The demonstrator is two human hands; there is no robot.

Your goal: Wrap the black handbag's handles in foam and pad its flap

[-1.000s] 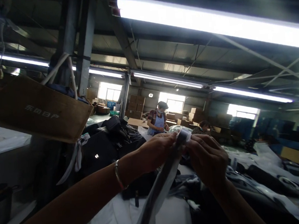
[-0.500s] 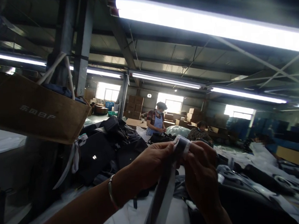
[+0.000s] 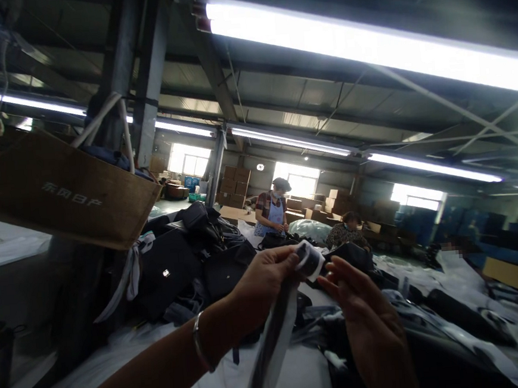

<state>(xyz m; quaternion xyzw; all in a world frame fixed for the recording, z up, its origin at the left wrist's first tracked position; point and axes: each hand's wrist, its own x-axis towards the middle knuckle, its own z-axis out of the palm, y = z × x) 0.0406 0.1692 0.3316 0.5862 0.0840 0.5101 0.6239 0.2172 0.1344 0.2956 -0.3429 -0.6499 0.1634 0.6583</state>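
Left hand: the left hand [image 3: 260, 286] is raised at the centre of the view, fingers pinched on the top end of a strap [image 3: 276, 330]; a bangle [image 3: 200, 349] sits on its wrist.
Right hand: the right hand [image 3: 363, 323] stands at 3 o'clock of the left one, palm up and fingers spread, holding nothing; its fingertips come just beside the strap's top end, and contact cannot be told.
Strap: long, grey, in a clear sleeve; it hangs from the left hand down toward 6 o'clock and runs off the lower edge. Its top end is a dark fold with a pale edge, between the two hands.
Worktop: the pale worktop [image 3: 295, 376] lies under the hands, covered with more sleeved straps at 4 o'clock.
Bags: a heap of black bags [image 3: 179, 266] at 9 o'clock of the hands.
Box: a brown box [image 3: 62, 194] with pale lettering hangs at 10 o'clock, cords rising from it.
People: two people [image 3: 275, 213] work at 12 o'clock, well apart from the hands, cartons stacked behind them.
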